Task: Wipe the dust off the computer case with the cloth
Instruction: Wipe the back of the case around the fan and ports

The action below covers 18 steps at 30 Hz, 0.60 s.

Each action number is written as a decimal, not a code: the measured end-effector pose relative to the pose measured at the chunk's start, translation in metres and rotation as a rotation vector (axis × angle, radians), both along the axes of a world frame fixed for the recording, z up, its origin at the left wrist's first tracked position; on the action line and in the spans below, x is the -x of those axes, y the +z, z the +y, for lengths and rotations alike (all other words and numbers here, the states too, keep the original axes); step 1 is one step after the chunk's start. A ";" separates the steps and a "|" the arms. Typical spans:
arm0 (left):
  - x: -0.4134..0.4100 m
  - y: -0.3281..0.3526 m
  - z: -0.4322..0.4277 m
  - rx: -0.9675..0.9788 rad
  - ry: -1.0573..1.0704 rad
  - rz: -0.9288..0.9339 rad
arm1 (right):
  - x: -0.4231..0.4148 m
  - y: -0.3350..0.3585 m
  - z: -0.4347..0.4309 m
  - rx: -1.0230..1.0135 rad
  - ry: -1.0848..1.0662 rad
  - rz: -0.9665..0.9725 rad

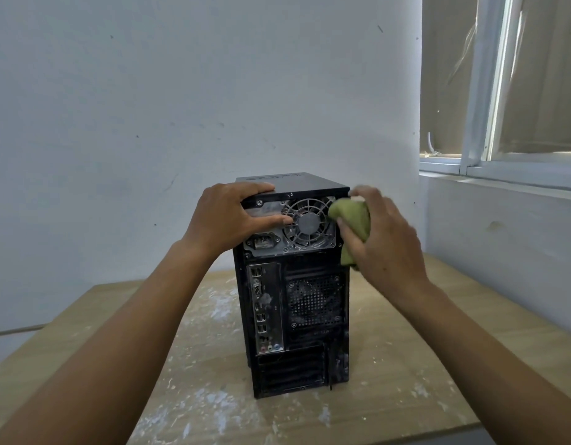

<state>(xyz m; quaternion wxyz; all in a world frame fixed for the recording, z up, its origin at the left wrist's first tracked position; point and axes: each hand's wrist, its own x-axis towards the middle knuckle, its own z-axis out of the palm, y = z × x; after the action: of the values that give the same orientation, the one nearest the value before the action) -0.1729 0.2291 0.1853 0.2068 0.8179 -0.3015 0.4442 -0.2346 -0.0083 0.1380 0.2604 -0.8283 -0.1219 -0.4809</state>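
- The left hand (226,216) was laid over the top rear edge of the black, boxy sheet-metal computer case (297,348). Its fingers were set on the lid and its thumb across the back panel, so that the edge was clasped.
- The right hand (383,232), slightly blurred, was curled round a bunched, soft olive-green cloth (353,223). The cloth was pressed to the upper right corner of the back panel, just beside the round wire fan grille (309,221).
- The case was stood upright near the middle of a pale wooden table (85,332), with its rear turned toward the person.
- The step would probably be done best with short, light strokes drawn along the grille wires, so that the fabric is not snagged, and with a clean fold turned outward once soiled.
- Grey dust was caked on the grille, on the perforated vent (314,303) and on the port plate (264,306). The tabletop was flecked with white specks.
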 end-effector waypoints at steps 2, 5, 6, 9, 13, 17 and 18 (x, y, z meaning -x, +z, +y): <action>-0.001 0.000 0.000 0.004 0.000 -0.011 | -0.002 0.020 -0.001 -0.019 -0.030 -0.031; -0.001 -0.001 0.000 0.008 0.006 -0.026 | -0.008 0.033 0.002 0.014 -0.102 -0.001; -0.001 -0.001 0.000 0.008 0.009 -0.031 | -0.010 0.032 0.003 0.018 -0.108 0.005; -0.003 -0.002 0.000 0.015 0.012 -0.047 | -0.010 0.017 0.005 0.022 -0.083 -0.003; -0.004 -0.003 -0.001 0.026 0.003 -0.059 | -0.006 -0.017 0.008 0.084 -0.016 0.006; -0.003 -0.003 0.000 0.029 0.005 -0.070 | -0.002 -0.043 0.008 0.086 0.023 0.047; -0.003 -0.003 0.000 0.029 0.005 -0.073 | -0.001 -0.043 0.008 0.074 0.024 0.061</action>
<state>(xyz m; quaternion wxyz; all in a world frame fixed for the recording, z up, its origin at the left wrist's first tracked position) -0.1698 0.2293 0.1823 0.2064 0.7989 -0.3003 0.4785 -0.2335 -0.0002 0.0951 0.2387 -0.8502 -0.1415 -0.4473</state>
